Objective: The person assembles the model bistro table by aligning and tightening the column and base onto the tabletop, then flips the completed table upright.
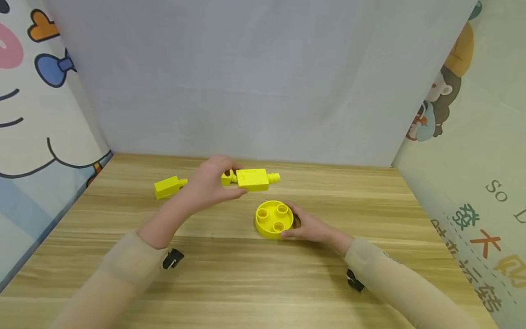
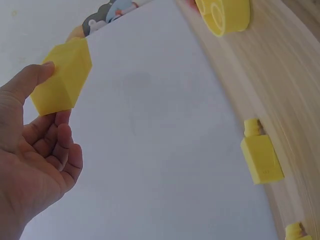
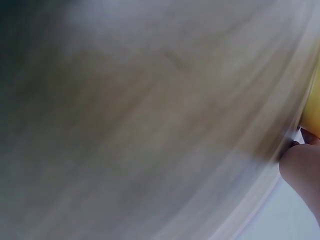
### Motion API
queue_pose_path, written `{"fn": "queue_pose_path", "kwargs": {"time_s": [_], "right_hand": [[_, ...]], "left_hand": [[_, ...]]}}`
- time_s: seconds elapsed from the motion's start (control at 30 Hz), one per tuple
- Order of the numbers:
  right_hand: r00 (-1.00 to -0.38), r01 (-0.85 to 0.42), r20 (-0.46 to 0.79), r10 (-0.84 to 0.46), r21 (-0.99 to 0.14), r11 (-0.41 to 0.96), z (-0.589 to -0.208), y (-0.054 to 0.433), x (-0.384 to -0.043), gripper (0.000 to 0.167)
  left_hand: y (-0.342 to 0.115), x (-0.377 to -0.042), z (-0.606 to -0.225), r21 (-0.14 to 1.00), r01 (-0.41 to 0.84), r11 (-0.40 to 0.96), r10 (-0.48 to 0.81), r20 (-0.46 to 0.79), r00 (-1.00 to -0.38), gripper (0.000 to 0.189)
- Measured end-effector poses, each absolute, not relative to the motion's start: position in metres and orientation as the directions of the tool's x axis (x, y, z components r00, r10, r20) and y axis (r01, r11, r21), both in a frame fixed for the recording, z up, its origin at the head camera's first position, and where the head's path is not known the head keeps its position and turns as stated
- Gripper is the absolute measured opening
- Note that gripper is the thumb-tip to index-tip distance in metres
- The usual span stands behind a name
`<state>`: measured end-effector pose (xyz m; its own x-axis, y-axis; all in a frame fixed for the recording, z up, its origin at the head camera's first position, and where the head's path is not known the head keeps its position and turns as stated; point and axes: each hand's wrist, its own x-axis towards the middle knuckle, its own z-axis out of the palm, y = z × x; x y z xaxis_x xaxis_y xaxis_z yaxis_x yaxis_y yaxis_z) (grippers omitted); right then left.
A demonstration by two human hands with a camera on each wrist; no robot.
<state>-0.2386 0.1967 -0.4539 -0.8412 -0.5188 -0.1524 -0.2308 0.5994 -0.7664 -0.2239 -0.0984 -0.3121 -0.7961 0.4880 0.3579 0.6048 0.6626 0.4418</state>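
My left hand [image 1: 205,183] pinches a small yellow bottle-shaped piece [image 1: 252,179] between thumb and fingers, above the table. Its ridged neck points right in the head view. In the left wrist view, the thumb lies across one flat side of this piece [image 2: 62,77]. Thumb and fingers of my right hand [image 1: 313,226] grip the side of a round yellow dish-like part [image 1: 269,225] with three raised ring sockets facing up. Only a sliver of yellow [image 3: 314,107] and part of the hand [image 3: 304,172] show in the right wrist view.
Two similar yellow bottle-shaped pieces are on the wooden table [image 1: 255,283]. One piece [image 1: 167,187] lies left of the left hand; another piece [image 1: 226,179] is partly hidden behind that hand. A pale cloth [image 1: 246,91] hangs along the back, and printed sheets flank both sides.
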Motion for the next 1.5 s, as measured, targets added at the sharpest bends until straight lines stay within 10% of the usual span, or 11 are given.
{"fn": "queue_pose_path", "kwargs": {"time_s": [1.5], "right_hand": [[-0.786,-0.241,-0.160,-0.598,-0.810,0.534,-0.452,0.206,-0.242,0.087]], "left_hand": [[-0.038,-0.257,-0.357,0.292,0.838,0.460,0.865,0.066,-0.498,0.047]]}}
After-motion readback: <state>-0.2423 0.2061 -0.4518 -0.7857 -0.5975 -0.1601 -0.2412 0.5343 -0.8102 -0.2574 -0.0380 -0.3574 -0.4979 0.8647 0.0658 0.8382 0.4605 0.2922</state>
